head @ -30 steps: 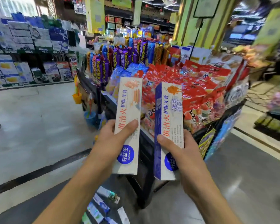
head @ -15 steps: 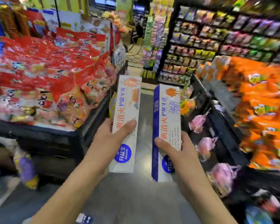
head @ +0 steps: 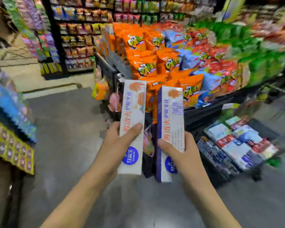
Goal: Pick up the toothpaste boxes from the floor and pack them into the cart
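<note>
Snack display: the big heaped stand of glossy orange, red, blue and green crinkled foil bags [head: 184, 63] filled the top of your view, bulging and soft-edged. It was only backdrop to your work.
Floor: the smooth grey polished floor [head: 69, 129] lay under your arms, slightly reflective, with no boxes showing on the stretch you faced.
Cart: the low black cart [head: 220, 163] sat to your right, below the display. It already held flat rectangular cartons in white, blue and red, laid side by side in rows, probably so more would fit; blur made its rim hard to trace.
Left box: you held the long white cardboard toothpaste box with orange print and a blue round logo [head: 133, 125] upright, clear of the floor, its printed face towards you.
Right box: the matching white toothpaste box with a dark blue side panel [head: 169, 129] stood just beside the first, not touching it, turned a little so the blue edge showed.
Left hand: your left hand [head: 115, 145] gripped the lower half of its box, thumb pressed across the front.
Right hand: your right hand [head: 179, 153] clasped its box likewise, thumb on the blue edge. Holding low, I judge, left the long stiff ends free to slot into the cart.
</note>
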